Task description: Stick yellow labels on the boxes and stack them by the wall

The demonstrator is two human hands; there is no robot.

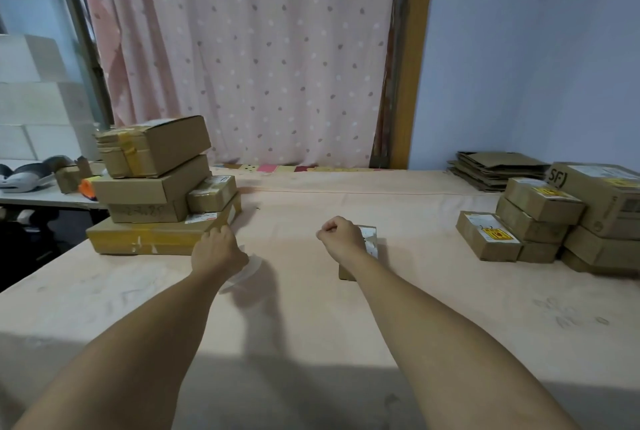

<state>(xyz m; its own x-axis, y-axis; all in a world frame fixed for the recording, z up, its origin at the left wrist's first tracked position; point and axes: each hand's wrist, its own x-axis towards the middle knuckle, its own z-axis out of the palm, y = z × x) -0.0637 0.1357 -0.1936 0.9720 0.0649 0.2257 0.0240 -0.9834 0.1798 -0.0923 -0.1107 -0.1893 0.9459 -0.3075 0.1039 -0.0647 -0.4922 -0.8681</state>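
We read "SF" on the big box far right of our right hand's fingers. Yellow labels, print too small to read, top the brown boxes beside it. Those fingers are curled in a tight fist just over a small box with a white slip. Our left hand's fingers are hidden, touching the flat box; we cannot tell their grip.

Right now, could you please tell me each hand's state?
Left hand: cannot tell; fingers hidden over a pale roll.
Right hand: closed fist, nothing visible in it.
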